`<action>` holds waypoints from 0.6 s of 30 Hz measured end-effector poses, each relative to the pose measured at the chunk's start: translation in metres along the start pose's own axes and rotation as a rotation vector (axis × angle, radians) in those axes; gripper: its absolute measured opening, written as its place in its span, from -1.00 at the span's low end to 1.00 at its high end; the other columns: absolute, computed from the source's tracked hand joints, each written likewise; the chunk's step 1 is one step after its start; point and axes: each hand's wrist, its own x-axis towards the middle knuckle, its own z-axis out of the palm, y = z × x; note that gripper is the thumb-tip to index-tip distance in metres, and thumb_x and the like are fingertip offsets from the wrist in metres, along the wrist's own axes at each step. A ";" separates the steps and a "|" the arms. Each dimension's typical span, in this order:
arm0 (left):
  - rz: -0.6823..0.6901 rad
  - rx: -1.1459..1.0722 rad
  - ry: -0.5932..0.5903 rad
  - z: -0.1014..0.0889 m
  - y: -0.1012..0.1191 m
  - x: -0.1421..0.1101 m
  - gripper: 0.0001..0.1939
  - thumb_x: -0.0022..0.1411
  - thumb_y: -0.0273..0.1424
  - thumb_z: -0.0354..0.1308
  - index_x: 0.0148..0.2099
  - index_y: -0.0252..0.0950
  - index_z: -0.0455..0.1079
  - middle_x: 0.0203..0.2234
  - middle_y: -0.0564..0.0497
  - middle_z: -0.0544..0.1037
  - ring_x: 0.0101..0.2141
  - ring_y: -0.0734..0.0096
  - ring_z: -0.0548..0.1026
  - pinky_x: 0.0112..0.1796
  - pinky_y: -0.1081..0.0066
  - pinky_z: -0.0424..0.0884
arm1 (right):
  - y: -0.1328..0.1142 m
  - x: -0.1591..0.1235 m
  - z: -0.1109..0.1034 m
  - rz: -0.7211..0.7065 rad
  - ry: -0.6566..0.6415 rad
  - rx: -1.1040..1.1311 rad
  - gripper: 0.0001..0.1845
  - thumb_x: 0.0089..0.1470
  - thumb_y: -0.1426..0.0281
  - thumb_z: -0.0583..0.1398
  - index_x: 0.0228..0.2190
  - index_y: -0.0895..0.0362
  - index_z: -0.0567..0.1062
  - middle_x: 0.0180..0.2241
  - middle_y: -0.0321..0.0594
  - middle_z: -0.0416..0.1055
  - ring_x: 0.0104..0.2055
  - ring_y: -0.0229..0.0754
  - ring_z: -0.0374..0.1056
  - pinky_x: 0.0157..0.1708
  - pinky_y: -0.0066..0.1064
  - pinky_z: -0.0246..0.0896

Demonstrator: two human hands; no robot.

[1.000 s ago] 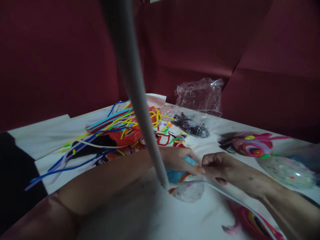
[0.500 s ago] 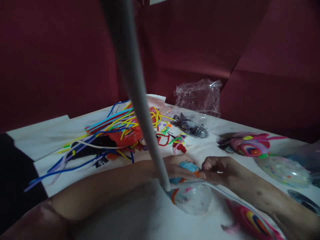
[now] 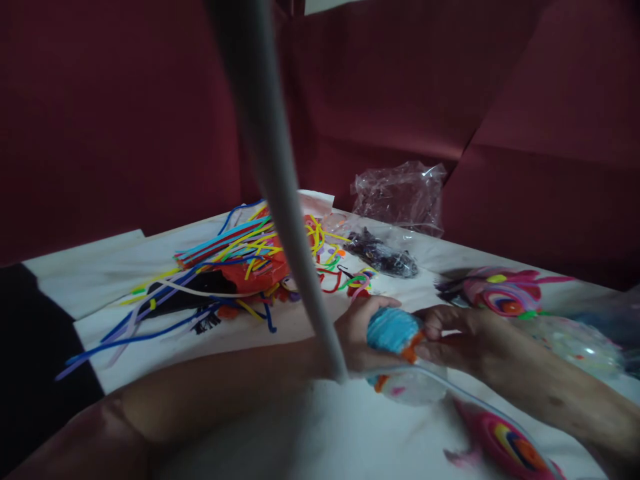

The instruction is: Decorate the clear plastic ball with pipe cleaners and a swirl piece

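My left hand (image 3: 357, 337) is closed around a light-blue fuzzy piece with orange ends (image 3: 393, 331), held just above the white table (image 3: 310, 433). From the right, my right hand (image 3: 453, 333) meets it, fingers pinched on the orange end. A clear ball with coloured bits inside (image 3: 413, 387) lies directly under both hands. A grey pole (image 3: 280, 193) close to the camera crosses in front of my left wrist and hides part of it.
A heap of coloured pipe cleaners (image 3: 235, 260) spreads across the table's left half. Behind it lie a dark bag of small pieces (image 3: 383, 253) and crumpled clear plastic (image 3: 400, 193). Pink coiled pieces (image 3: 500, 293) (image 3: 510, 450) and another clear ball (image 3: 573, 340) sit to the right. Dark red walls stand behind.
Both hands have lifted the blue piece slightly and turned it, so more of its blue body shows. The clear ball beneath has shifted a little to the right.
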 end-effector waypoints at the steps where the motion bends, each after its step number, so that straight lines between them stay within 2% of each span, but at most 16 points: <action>1: 0.034 0.012 0.008 0.002 -0.005 0.002 -0.22 -0.21 -0.23 0.33 0.09 -0.31 0.19 -0.02 -0.16 0.31 -0.02 0.11 0.29 -0.02 0.23 0.24 | 0.002 0.000 -0.002 -0.004 -0.009 -0.006 -0.57 -0.14 0.09 0.25 -0.50 0.16 0.23 -0.44 -0.15 0.31 -0.43 -0.08 0.20 -0.49 -0.49 0.11; 4: 0.087 0.090 -0.056 0.002 -0.014 0.008 -0.23 -0.17 -0.20 0.31 0.11 -0.32 0.21 0.01 -0.19 0.31 0.02 0.10 0.28 0.02 0.25 0.21 | 0.013 0.000 -0.008 -0.002 -0.035 -0.077 -0.60 -0.06 0.10 0.22 -0.43 0.18 0.28 -0.39 -0.10 0.33 -0.37 -0.03 0.23 -0.41 -0.44 0.17; 7: 0.100 0.274 -0.172 -0.003 -0.004 0.015 -0.28 -0.18 -0.25 0.33 0.08 -0.25 0.25 -0.03 -0.11 0.37 -0.01 0.11 0.28 0.00 0.28 0.23 | 0.022 0.000 -0.013 -0.024 -0.041 -0.183 -0.62 -0.01 0.12 0.21 -0.40 0.20 0.32 -0.35 -0.11 0.34 -0.32 -0.01 0.25 -0.32 -0.40 0.17; 9: 0.043 0.432 -0.266 -0.008 0.008 0.018 -0.40 -0.12 -0.29 0.30 0.02 -0.23 0.28 -0.13 -0.06 0.42 -0.09 0.20 0.34 -0.08 0.32 0.28 | 0.023 0.001 -0.013 -0.042 -0.034 -0.250 -0.65 -0.01 0.14 0.21 -0.39 0.19 0.34 -0.37 -0.17 0.34 -0.34 -0.02 0.25 -0.34 -0.42 0.15; 13: 0.030 0.467 -0.299 -0.013 0.021 0.023 -0.51 -0.10 -0.24 0.27 -0.10 -0.28 0.29 -0.32 0.02 0.43 -0.25 0.29 0.39 -0.29 0.40 0.32 | 0.015 0.002 -0.008 -0.070 0.009 -0.301 -0.70 -0.06 0.18 0.24 -0.43 0.17 0.39 -0.44 -0.24 0.33 -0.43 -0.07 0.24 -0.48 -0.48 0.14; 15: 0.031 0.457 -0.296 -0.012 0.020 0.023 -0.55 -0.09 -0.25 0.27 -0.13 -0.28 0.28 -0.39 0.07 0.42 -0.31 0.34 0.40 -0.36 0.44 0.31 | 0.008 0.002 -0.008 -0.111 0.078 -0.258 -0.72 -0.08 0.20 0.26 -0.45 0.17 0.43 -0.43 -0.23 0.33 -0.42 -0.08 0.27 -0.47 -0.51 0.19; 18: 0.033 0.406 -0.259 -0.010 0.017 0.021 -0.53 -0.12 -0.28 0.29 -0.14 -0.28 0.28 -0.37 0.06 0.43 -0.32 0.35 0.40 -0.35 0.43 0.31 | -0.002 -0.003 -0.015 -0.216 0.331 -0.101 -0.72 -0.12 0.22 0.33 -0.38 0.15 0.51 -0.33 -0.20 0.35 -0.30 -0.12 0.30 -0.40 -0.67 0.25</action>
